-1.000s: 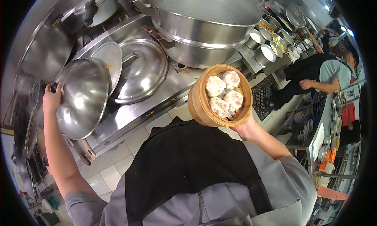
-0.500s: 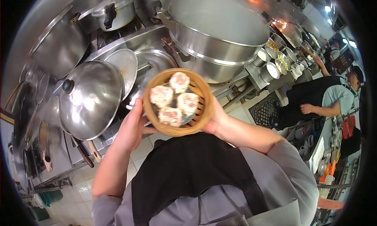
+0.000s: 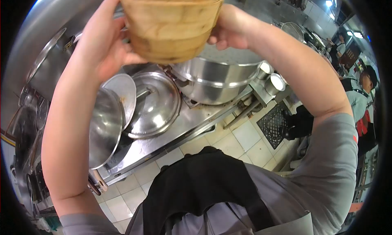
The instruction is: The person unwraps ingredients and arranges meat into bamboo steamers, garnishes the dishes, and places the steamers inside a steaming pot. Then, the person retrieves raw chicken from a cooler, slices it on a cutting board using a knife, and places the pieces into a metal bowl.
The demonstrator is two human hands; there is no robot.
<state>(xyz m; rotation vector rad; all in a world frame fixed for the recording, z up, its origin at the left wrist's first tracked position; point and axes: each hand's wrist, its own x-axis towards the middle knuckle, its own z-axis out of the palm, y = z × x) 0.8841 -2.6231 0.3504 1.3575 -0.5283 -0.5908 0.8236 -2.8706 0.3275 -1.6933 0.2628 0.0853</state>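
A round bamboo steamer basket (image 3: 171, 26) is held up high at the top of the view, its side facing me. Pale food shows just over its rim, mostly cut off by the frame edge. My left hand (image 3: 108, 43) grips the basket's left side, thumb and fingers against the wall. On the right side my right hand (image 3: 232, 28) holds it, fingers curled beneath. Behind and below the basket stands a large steel steamer pot (image 3: 220, 81), partly hidden by it.
Steel lids (image 3: 157, 108) lie on the metal counter (image 3: 192, 124) at left, with a domed lid (image 3: 104, 128) beside them. A big pot (image 3: 51, 67) stands far left. White-filled containers (image 3: 274, 84) sit right of the steamer. A co-worker (image 3: 359, 92) stands at the right.
My left hand left the domed lid and took hold of the basket's left side. Both hands then raised the basket up and away, so its side now shows instead of the four dumplings inside.
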